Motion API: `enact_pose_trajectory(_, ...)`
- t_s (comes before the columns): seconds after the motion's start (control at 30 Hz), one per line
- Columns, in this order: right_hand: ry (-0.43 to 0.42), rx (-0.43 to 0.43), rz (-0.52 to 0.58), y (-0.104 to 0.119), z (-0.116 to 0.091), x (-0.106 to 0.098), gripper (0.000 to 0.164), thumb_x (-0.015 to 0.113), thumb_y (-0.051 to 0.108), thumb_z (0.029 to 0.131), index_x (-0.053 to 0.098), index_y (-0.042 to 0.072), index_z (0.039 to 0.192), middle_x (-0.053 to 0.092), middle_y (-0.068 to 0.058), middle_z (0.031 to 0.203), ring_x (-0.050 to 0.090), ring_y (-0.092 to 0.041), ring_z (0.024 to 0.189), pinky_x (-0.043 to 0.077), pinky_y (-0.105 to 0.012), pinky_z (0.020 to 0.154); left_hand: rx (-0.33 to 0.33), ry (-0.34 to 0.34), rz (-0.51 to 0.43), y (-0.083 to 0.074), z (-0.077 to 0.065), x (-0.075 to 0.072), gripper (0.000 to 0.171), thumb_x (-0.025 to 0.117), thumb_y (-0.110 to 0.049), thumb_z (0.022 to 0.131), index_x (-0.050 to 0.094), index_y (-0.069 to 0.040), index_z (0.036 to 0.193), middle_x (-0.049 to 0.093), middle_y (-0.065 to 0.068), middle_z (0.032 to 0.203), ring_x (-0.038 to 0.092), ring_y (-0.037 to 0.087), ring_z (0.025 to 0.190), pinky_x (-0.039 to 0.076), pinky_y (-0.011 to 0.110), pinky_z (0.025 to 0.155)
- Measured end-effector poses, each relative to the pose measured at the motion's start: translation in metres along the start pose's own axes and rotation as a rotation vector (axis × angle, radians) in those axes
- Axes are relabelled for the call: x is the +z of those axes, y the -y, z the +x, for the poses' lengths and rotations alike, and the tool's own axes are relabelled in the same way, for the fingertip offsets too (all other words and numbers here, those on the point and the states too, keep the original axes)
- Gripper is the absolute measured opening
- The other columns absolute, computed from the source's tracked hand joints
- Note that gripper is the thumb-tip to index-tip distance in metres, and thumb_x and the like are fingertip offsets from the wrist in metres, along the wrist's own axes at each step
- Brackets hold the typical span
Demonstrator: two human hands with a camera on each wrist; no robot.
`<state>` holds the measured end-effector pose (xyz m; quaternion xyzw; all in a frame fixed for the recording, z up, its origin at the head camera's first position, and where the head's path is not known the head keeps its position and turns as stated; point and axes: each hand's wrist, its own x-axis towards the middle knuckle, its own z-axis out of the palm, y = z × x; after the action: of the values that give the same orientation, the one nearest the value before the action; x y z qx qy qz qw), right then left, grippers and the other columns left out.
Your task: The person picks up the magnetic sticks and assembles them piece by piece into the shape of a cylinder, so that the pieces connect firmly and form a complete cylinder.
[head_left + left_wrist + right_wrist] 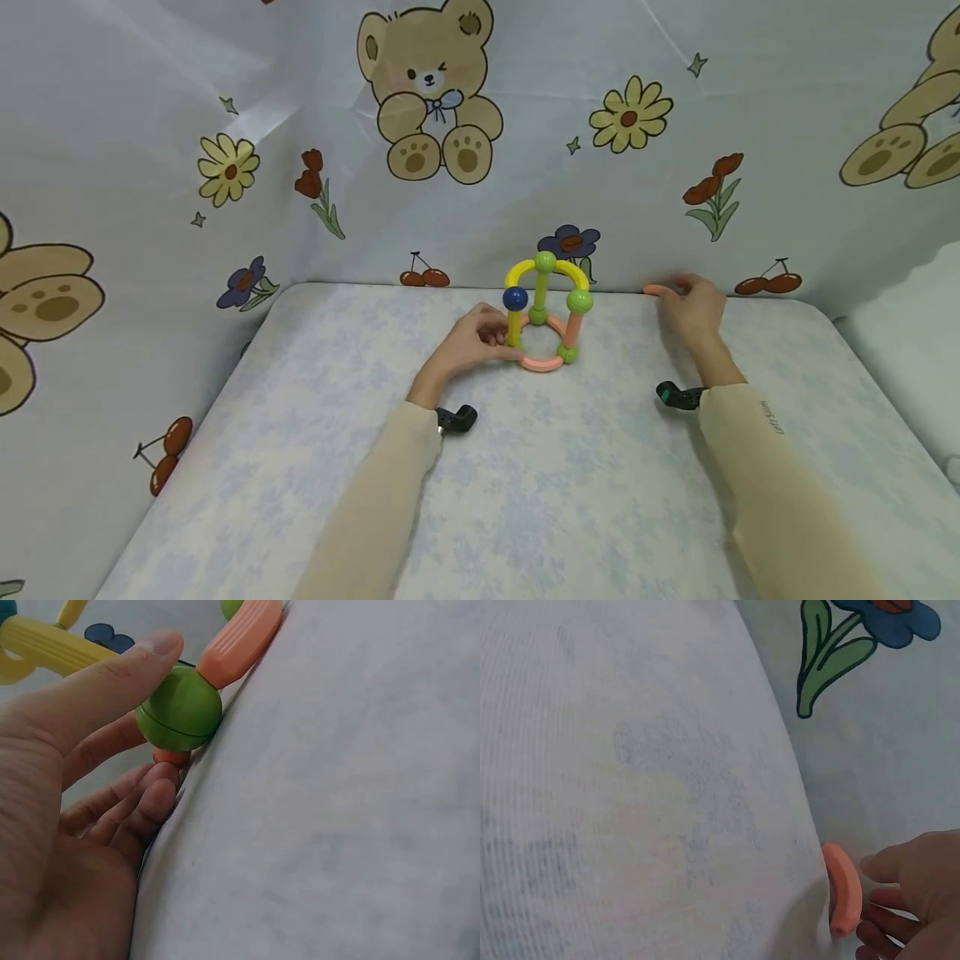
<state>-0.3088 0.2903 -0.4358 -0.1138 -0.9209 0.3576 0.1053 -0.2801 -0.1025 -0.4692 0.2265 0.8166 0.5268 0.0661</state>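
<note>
A frame of magnetic rods and balls (542,365) stands on the far middle of the table. It has a coral curved base, upright yellow, green and coral rods, yellow arcs on top, green balls and one blue ball (515,298). My left hand (476,337) pinches its lower left corner, thumb by the yellow rod (64,649) and a green ball (180,709), fingers behind. At the table's far edge lies a loose coral curved rod (843,889). My right hand (693,308) is right at it, fingers loosely bent beside the rod; firm contact is not clear.
The table (540,500) has a pale blue mottled cover. Behind it hangs a white cloth (525,208) printed with bears, flowers and cherries, close against the far edge. A dark wrist device (457,419) sits on each forearm.
</note>
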Motion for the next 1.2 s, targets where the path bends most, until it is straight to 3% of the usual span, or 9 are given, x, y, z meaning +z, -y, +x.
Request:
enact_pose_trajectory(0.13,-0.013,-0.068,-0.089,-0.004,-0.001,-0.008,0.045,0.056,0.026,0.108,0.064,-0.008,0.137,0.066,-0.033,0.130,0.053,-0.051,0.124,0.043,-0.061,0.105,0.004,0.044,0.011,-0.005,0.004,0.002,0.054,0.094,-0.024,0.082,0.073,-0.014,0.130,0.057,-0.001,0.137,0.061,0.018,0.095,0.052,0.027,0.083)
enact_pose_trajectory(0.27,-0.005,-0.101,-0.137,-0.007,-0.002,-0.011,0.045,0.063,0.030,0.107,0.068,-0.009,0.128,0.068,-0.032,0.120,0.057,-0.049,0.114,0.046,-0.061,0.097,0.007,0.102,0.017,-0.006,0.005,0.000,0.063,0.094,-0.021,0.082,0.069,-0.015,0.139,0.052,-0.001,0.150,0.061,0.019,0.096,0.052,0.029,0.084)
enact_pose_trajectory(0.4,0.050,-0.080,-0.161,-0.012,-0.003,-0.016,0.045,0.064,0.029,0.105,0.067,-0.010,0.127,0.068,-0.031,0.118,0.057,-0.046,0.112,0.049,-0.058,0.092,0.012,0.151,0.024,-0.005,0.006,-0.001,0.069,0.093,-0.016,0.083,0.064,-0.016,0.145,0.055,0.001,0.145,0.061,0.019,0.096,0.052,0.029,0.084)
enact_pose_trajectory(0.5,0.149,-0.017,-0.125,-0.010,-0.008,-0.022,0.046,0.065,0.028,0.103,0.065,-0.008,0.131,0.067,-0.030,0.121,0.057,-0.044,0.113,0.050,-0.054,0.090,0.012,0.158,0.039,-0.003,0.006,-0.003,0.071,0.093,-0.015,0.082,0.062,-0.016,0.147,0.060,0.002,0.133,0.061,0.018,0.096,0.052,0.028,0.083)
enact_pose_trajectory(0.7,0.347,0.133,0.016,0.006,-0.029,-0.029,0.056,0.068,0.033,0.101,0.059,-0.004,0.143,0.058,-0.028,0.139,0.054,-0.036,0.119,0.050,-0.045,0.094,0.008,0.146,0.051,-0.003,0.004,-0.004,0.068,0.094,-0.015,0.081,0.066,-0.016,0.142,0.061,0.002,0.126,0.060,0.018,0.094,0.052,0.028,0.081)
enact_pose_trajectory(0.87,0.460,0.189,0.223,0.023,-0.054,-0.023,0.066,0.069,0.030,0.100,0.047,-0.008,0.150,0.047,-0.023,0.148,0.065,-0.011,0.102,0.057,-0.030,0.097,0.002,0.124,0.079,-0.004,0.001,-0.003,0.060,0.096,-0.017,0.079,0.070,-0.013,0.133,0.058,0.002,0.125,0.057,0.018,0.092,0.050,0.027,0.078)
enact_pose_trajectory(0.97,0.539,0.158,0.323,0.032,-0.070,-0.022,0.068,0.068,0.029,0.102,0.043,-0.011,0.150,0.056,-0.020,0.142,0.070,-0.003,0.094,0.058,-0.027,0.096,0.010,0.123,0.104,-0.005,0.002,0.000,0.055,0.097,-0.021,0.078,0.071,-0.013,0.124,0.054,0.005,0.119,0.055,0.018,0.090,0.048,0.027,0.078)
enact_pose_trajectory(1.1,0.638,0.122,0.422,0.045,-0.089,-0.026,0.064,0.068,0.027,0.104,0.043,-0.014,0.148,0.072,-0.008,0.119,0.073,-0.006,0.097,0.058,-0.030,0.098,0.027,0.127,0.140,-0.006,0.003,0.005,0.051,0.098,-0.026,0.077,0.070,-0.014,0.118,0.050,0.007,0.115,0.052,0.019,0.091,0.046,0.028,0.079)
enact_pose_trajectory(1.2,0.692,0.114,0.504,0.053,-0.101,-0.029,0.059,0.067,0.024,0.105,0.045,-0.015,0.144,0.076,0.000,0.108,0.075,-0.008,0.099,0.058,-0.033,0.099,0.027,0.122,0.160,-0.008,0.003,0.008,0.050,0.098,-0.028,0.076,0.069,-0.017,0.115,0.049,0.006,0.115,0.052,0.020,0.093,0.045,0.030,0.082)
